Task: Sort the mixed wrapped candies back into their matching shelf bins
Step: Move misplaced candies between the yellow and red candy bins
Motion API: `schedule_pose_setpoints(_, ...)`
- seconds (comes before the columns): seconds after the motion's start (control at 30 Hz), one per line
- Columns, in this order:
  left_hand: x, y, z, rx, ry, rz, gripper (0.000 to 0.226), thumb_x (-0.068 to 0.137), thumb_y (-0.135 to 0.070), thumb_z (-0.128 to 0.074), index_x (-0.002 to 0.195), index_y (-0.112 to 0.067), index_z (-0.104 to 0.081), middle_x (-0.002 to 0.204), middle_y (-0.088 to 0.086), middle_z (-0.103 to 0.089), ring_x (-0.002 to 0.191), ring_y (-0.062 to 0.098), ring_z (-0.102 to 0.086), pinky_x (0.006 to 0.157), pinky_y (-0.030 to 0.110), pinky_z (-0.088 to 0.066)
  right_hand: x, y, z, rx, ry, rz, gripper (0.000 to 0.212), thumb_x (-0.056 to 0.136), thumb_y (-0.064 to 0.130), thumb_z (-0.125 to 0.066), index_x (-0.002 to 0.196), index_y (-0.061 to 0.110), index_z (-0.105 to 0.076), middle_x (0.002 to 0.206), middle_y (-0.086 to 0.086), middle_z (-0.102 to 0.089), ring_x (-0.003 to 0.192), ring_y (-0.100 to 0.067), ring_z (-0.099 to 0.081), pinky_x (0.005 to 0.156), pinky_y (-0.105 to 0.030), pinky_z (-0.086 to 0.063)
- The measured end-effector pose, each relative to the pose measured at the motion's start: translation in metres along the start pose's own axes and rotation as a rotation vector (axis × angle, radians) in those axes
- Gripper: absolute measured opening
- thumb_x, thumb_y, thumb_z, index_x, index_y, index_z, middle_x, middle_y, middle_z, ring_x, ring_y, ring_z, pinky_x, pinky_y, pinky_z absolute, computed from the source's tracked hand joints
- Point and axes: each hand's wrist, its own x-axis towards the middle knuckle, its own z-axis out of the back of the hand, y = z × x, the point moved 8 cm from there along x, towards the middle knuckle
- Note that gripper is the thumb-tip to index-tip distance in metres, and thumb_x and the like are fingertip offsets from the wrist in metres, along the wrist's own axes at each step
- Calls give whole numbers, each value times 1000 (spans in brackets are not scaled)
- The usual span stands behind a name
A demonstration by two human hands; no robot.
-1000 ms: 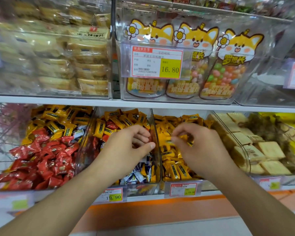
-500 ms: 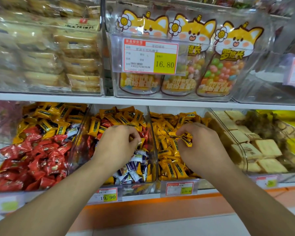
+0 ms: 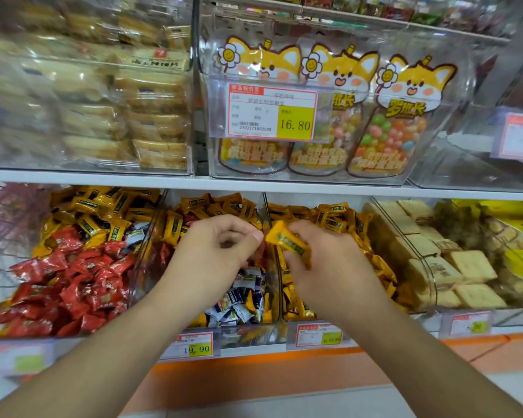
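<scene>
Pinched in the right hand, a yellow wrapped candy sits over the divider between two clear bins.

Both forearms reach up from the bottom corners and meet at the lower shelf, wrists nearly level. Behind them, the middle bin holds a jumble of yellow, red and blue-white candies, and the right-hand bin holds almost all yellow ones. The right hand is turned back-up above the right-hand bin, its fingers curled around the lower end of the candy, which tilts up to the left. The left hand hovers over the middle bin, fingers bent inward with the thumb tip close to the candy's upper end; whether it holds anything cannot be told.
</scene>
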Motion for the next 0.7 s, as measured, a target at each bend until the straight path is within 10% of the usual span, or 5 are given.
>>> schedule_pose_setpoints(0.2, 22, 16, 12, 482, -15, -120, 15, 96, -27, -70, 108, -36, -68, 99, -21, -67, 95, -6, -61, 89, 26, -54, 4, -43, 9, -155, -10, -170, 58, 96, 31, -65, 149, 14, -47, 136, -7, -60, 125, -29, -56, 95, -40, -54)
schedule_pose_setpoints(0.43, 57, 21, -8, 884, 47, -254, 42, 98, -32, -65, 140, -34, -57, 133, -2, -67, 125, 23, -62, 107, 42, -50, 4, -35, -8, -63, 47, -103, 42, 97, 27, -63, 138, 21, -55, 133, 2, -56, 123, -21, -55, 92, -33, -55)
schedule_pose_setpoints(0.7, 58, 22, -7, 1061, -38, -374, 31, 85, -24, -82, 115, -29, -74, 118, -5, -71, 116, 21, -63, 100, 41, -48, 4, -41, -8, -17, 41, -86, 38, 97, 26, -65, 134, 22, -59, 131, 4, -59, 121, -18, -58, 91, -29, -55)
